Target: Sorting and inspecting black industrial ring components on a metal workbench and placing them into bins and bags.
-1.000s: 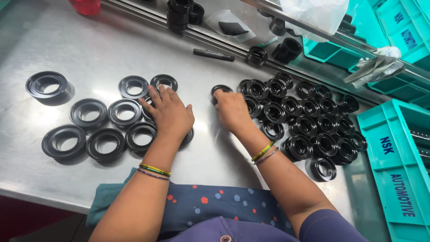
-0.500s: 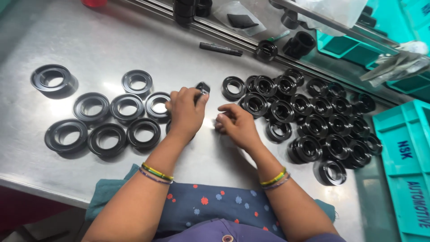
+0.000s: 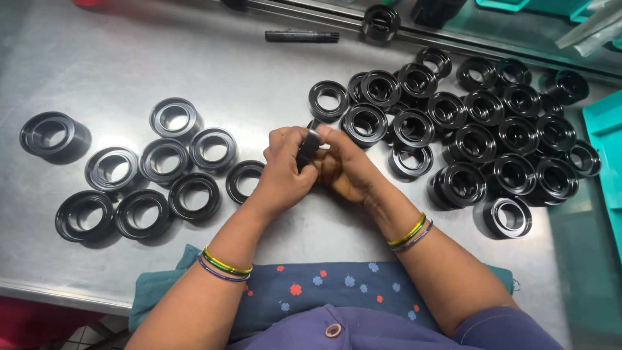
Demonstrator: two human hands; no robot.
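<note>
Both hands meet over the middle of the steel table (image 3: 194,52) and grip one black ring-shaped part (image 3: 308,145) between them. My left hand (image 3: 285,170) wraps its left side; my right hand (image 3: 342,167) pinches its right side from above. Most of the held ring is hidden by fingers. Several black rings (image 3: 148,175) lie flat in loose rows to the left of my hands, one (image 3: 245,180) right beside my left hand. A dense cluster of several taller black rings (image 3: 473,123) fills the table to the right.
A single black ring (image 3: 50,133) lies apart at the far left. A black marker-like stick (image 3: 302,36) lies at the back near a metal rail. A teal bin (image 3: 606,149) stands at the right edge. A blue patterned cloth (image 3: 324,288) covers the near edge.
My hands left the table and came together, lifting one black ring between them. The view also shifted closer and slightly right.
</note>
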